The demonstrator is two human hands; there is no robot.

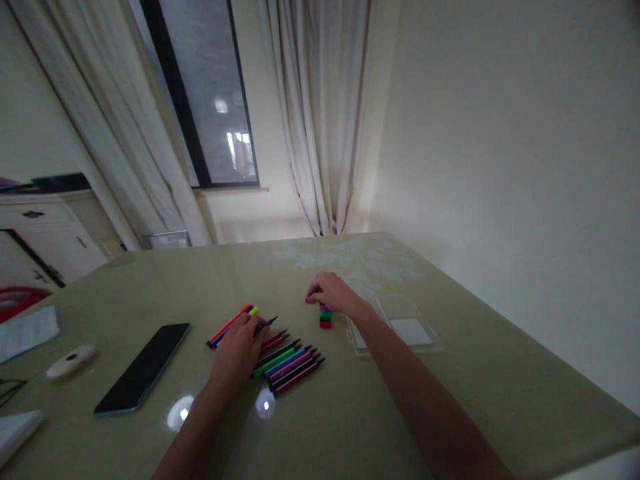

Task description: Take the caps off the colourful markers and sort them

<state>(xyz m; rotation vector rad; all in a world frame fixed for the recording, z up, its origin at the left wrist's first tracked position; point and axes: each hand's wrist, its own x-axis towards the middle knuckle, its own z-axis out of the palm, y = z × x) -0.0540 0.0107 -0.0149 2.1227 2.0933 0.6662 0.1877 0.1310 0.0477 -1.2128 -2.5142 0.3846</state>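
Right hand point(327, 292) pinching pink cap point(309, 300), just left of cap row point(325, 317) | left hand point(243, 347) closed around dark pen point(271, 322), by pen row point(275, 362) | advise light pinch, bare nib off table point(345, 413) | pen axis diagonal, nib far-right, roughly parallel to row's pens

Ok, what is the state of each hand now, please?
Left hand: closed, holding a dark-blue uncapped felt-tip marker.
Right hand: closed, pinching a small pink marker cap.

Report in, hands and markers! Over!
Left hand touching dark marker, grip unclear. Right hand pinching pink cap near other caps. Phone left, clear of hands.
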